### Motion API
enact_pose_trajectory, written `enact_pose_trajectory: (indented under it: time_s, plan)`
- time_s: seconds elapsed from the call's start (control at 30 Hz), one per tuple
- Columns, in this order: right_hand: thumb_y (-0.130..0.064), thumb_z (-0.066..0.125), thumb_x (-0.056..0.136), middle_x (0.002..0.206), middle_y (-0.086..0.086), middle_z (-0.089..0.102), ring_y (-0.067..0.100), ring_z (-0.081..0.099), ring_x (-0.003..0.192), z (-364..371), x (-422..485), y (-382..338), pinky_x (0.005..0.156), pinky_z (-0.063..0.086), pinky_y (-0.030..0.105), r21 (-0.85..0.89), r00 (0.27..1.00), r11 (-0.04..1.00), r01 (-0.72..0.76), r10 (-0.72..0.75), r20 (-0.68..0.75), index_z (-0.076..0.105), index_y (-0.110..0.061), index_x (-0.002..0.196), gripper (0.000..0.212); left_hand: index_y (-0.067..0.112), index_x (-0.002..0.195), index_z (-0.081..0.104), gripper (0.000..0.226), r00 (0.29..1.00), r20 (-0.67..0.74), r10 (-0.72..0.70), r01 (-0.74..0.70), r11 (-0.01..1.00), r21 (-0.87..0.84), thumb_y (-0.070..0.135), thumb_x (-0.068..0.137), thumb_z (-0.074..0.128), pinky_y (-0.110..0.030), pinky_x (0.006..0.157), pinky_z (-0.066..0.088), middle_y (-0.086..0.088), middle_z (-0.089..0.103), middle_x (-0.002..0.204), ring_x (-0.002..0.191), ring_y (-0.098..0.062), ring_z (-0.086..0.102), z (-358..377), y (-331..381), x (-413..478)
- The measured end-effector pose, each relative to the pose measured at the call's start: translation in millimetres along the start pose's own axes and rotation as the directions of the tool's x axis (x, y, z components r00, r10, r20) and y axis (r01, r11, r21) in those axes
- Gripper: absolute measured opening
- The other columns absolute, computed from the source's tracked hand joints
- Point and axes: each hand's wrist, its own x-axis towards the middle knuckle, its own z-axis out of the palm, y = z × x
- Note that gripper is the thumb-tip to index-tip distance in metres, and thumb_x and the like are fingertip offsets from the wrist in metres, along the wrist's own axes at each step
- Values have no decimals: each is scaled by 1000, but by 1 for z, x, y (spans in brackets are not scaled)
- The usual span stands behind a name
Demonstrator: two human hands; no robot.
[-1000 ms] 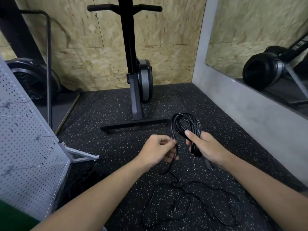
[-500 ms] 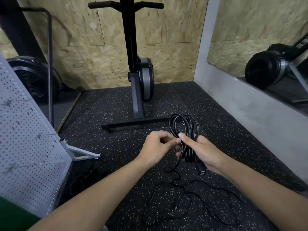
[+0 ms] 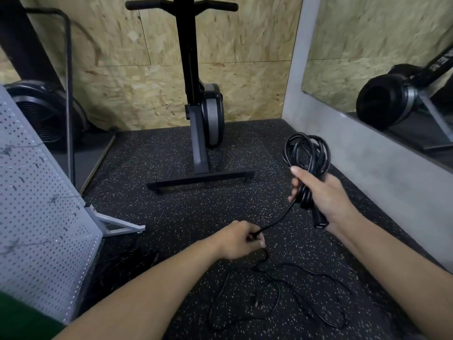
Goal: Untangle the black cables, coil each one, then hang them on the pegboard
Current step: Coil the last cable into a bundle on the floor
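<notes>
My right hand (image 3: 321, 200) grips a coil of black cable (image 3: 306, 153), its loops standing up above my fingers and a plug end hanging below my palm. A stretch of the same cable runs down and left to my left hand (image 3: 241, 240), which pinches it. Below my left hand the loose cable (image 3: 282, 298) trails in tangled loops across the speckled floor. The grey pegboard (image 3: 41, 204) stands at the left on a metal foot, leaning away. Several thin hooks stick out of it.
A black exercise machine (image 3: 196, 106) stands on a T-shaped base straight ahead against a chipboard wall. A fan-wheel machine (image 3: 44, 114) sits at the back left. A grey wall with a mirror (image 3: 392, 77) runs along the right. More dark cable lies in shadow by the pegboard foot.
My hands have moved apart: the right one lifted the coil up and right, the left one slid down along the cable toward me, stretching a length between them.
</notes>
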Motion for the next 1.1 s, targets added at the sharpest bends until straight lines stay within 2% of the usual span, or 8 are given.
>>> enact_pose_trajectory:
  time_s: [0.1, 0.17, 0.33, 0.5, 0.77, 0.87, 0.93, 1.1]
  plan:
    - [-38, 77, 92, 81, 5, 72, 24, 72, 69, -12, 7, 4, 67, 62, 37, -422, 991, 903, 80, -119, -68, 70, -11, 102, 29, 21, 96, 72, 24, 998, -67, 5, 1, 997, 77, 40, 104, 61, -21, 59, 47, 9, 69, 82, 64, 1, 61, -14, 2, -3]
    - [-48, 74, 91, 81, -4, 70, 17, 69, 74, -24, 12, 13, 69, 56, 33, -749, 984, 650, 131, -177, 19, 69, -21, 98, 28, 19, 96, 72, 23, 976, -196, 92, -76, 993, 85, 42, 98, 69, -26, 67, 55, 6, 71, 87, 75, -8, 66, -24, 9, -7]
    - [-67, 60, 92, 90, -5, 68, 7, 65, 78, -26, 14, 34, 66, 49, 21, -895, 966, 387, 220, 38, 254, 59, -25, 111, 47, 15, 90, 73, 23, 767, -490, 414, -375, 909, 181, 37, 88, 81, -20, 71, 49, 8, 65, 86, 79, -8, 61, -35, 43, -20]
    - [-59, 49, 102, 79, 6, 73, 17, 67, 59, -5, 0, 35, 58, 53, 32, -822, 932, 527, 217, 138, 335, 56, -33, 98, 27, 16, 95, 73, 23, 707, -557, 436, -411, 894, 177, 35, 88, 83, -33, 76, 52, 7, 62, 94, 86, -12, 61, -45, 42, -25]
    - [-79, 31, 96, 77, 8, 69, 21, 65, 67, 15, -21, 22, 64, 55, 36, -585, 812, 807, -87, 397, 427, 69, -28, 123, 69, 16, 100, 74, 25, 743, -558, 370, -424, 905, 37, 34, 86, 84, -36, 83, 55, 9, 73, 95, 93, -9, 69, -52, 30, -29]
    - [-81, 54, 87, 84, 10, 66, 20, 65, 70, 22, -24, 20, 64, 57, 35, -624, 766, 781, 1, 401, 503, 67, -23, 120, 68, 16, 97, 74, 22, 754, -570, 327, -412, 911, -23, 33, 87, 83, -38, 82, 56, 9, 73, 91, 90, -9, 69, -54, 26, -31]
    - [-58, 75, 87, 81, 3, 62, 14, 62, 65, 29, -25, 21, 62, 56, 31, -647, 756, 760, 61, 388, 528, 63, -15, 119, 55, 18, 95, 73, 24, 740, -584, 334, -403, 915, 12, 38, 86, 84, -32, 78, 55, 10, 70, 89, 85, -8, 66, -55, 26, -33]
    - [-34, 70, 98, 69, -2, 64, 19, 64, 63, 37, -23, 18, 60, 56, 29, -718, 761, 694, 53, 437, 478, 61, -15, 97, 21, 21, 97, 71, 24, 713, -595, 372, -372, 919, 129, 42, 90, 79, -17, 75, 45, 13, 57, 95, 84, -2, 56, -55, 17, -37]
